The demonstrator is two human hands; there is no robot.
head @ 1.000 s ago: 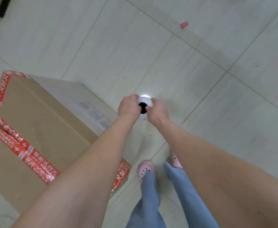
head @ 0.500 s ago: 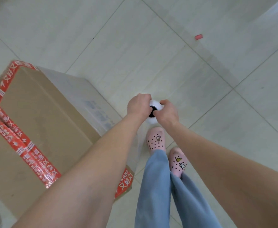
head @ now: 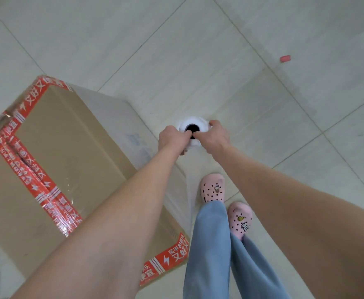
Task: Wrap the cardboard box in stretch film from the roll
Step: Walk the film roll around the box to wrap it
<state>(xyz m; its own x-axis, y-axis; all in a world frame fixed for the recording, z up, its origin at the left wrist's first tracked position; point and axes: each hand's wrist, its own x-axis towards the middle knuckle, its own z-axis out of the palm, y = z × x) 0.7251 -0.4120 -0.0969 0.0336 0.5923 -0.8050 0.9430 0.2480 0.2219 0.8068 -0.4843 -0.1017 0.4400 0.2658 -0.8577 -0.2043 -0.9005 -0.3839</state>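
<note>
**White roll upright in both hands, film drawn to the box**

White and seen end-on, the roll shows you its dark core hole. Its long axis therefore runs roughly straight down toward the floor, with the top end pointing up at you. I judge you hold it upright so the film leaves as a standing sheet and lies flat on an upright side of the box instead of twisting into a rope. The roll sits between your two hands, out in front of you. Whether its lower end clears the floor is hidden.

Your left hand grips the roll's top end from the left, with its fingers curled at the rim of the core. Your right hand grips the same end from the right, curled over the rim. Two grips at the core probably let the roll turn while you hold tension.

Below the hands, a cloudy sheet of film runs back toward you to the near corner of the cardboard box. The box stands on the floor to the left of your left hand, partly under that forearm. Its side facing the roll looks milky, so I judge film already covers it. The top, crossed by red tape, looks bare.

Your pink shoes stand nearer you than the right hand, just beside the box's near corner. A small red scrap lies on the floor far beyond the right hand, well apart from everything.
</note>
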